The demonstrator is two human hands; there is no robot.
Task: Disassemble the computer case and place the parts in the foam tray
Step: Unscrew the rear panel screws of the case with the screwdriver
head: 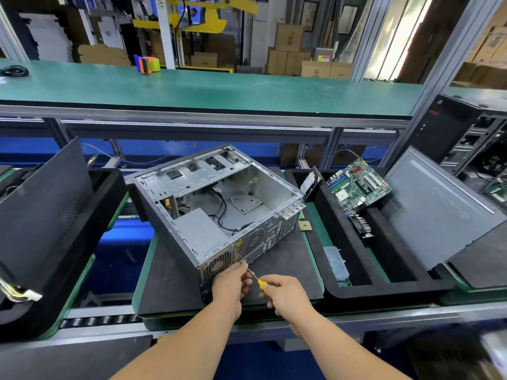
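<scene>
Open computer case [216, 204] lies on its side on the dark mat [274, 272], rear panel at the near edge. Right hand [285, 294] clenched round the yellow-handled screwdriver [256, 279], tip against the rear panel; left hand [230, 283] pinches its shaft. Motherboard [358, 185] sits in the foam tray [326, 259] just right.

Bright even light, bowed, blurred edges.

Open grey computer case [216, 204] on its side on dark mat; black foam tray [354, 289] right, holding motherboard [356, 185].
</scene>
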